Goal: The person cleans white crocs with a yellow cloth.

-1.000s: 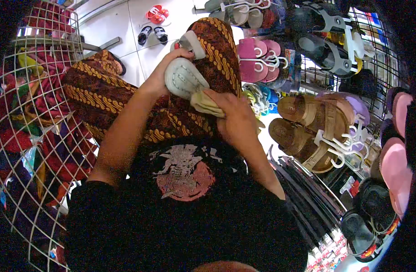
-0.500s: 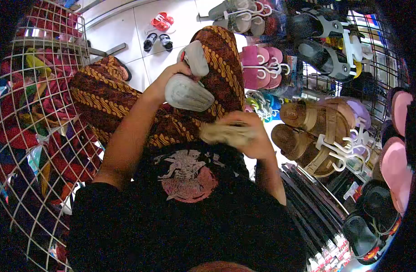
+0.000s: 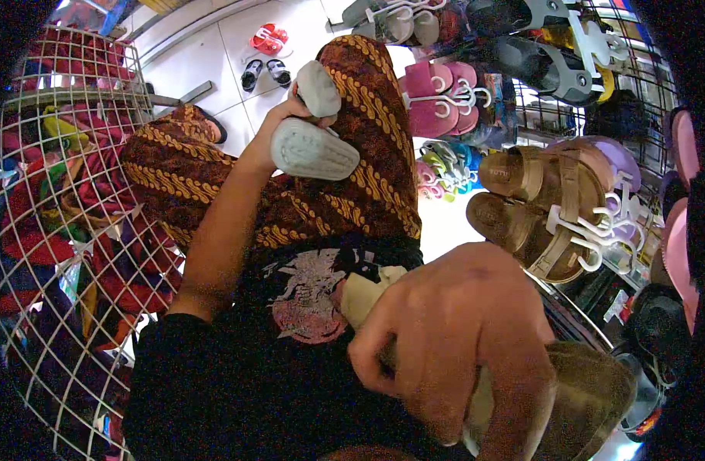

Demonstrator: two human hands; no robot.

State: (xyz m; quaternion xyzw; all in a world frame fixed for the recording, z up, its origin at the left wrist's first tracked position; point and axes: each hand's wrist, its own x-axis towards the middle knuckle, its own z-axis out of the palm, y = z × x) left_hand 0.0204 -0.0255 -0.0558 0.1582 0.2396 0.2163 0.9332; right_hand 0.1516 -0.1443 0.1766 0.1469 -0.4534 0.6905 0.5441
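My left hand (image 3: 291,111) is closed round a pair of pale grey shoes (image 3: 314,150), held above my lap with their ribbed undersides showing. My right hand (image 3: 468,338) is large and close to the camera, its fingers curled. A cream cloth-like piece (image 3: 362,296) sticks out of that hand on the left, and more pale material shows between the fingers. Beneath and to the right of the fingertips is an olive-brown, rounded shoe-like thing (image 3: 587,396). Whether my right hand touches it cannot be made out.
On the left stands a wire basket (image 3: 68,253) full of colourful fabric items. At the right hang brown sandals (image 3: 514,215), pink sandals (image 3: 433,107) and black sandals (image 3: 529,61) on white hangers. Red shoes (image 3: 269,38) and small dark sandals (image 3: 265,74) rest on the tiled floor.
My right hand has moved from near my lap toward the camera and down to the right, with the cream piece still in it. The left hand with the grey shoes has shifted only slightly.
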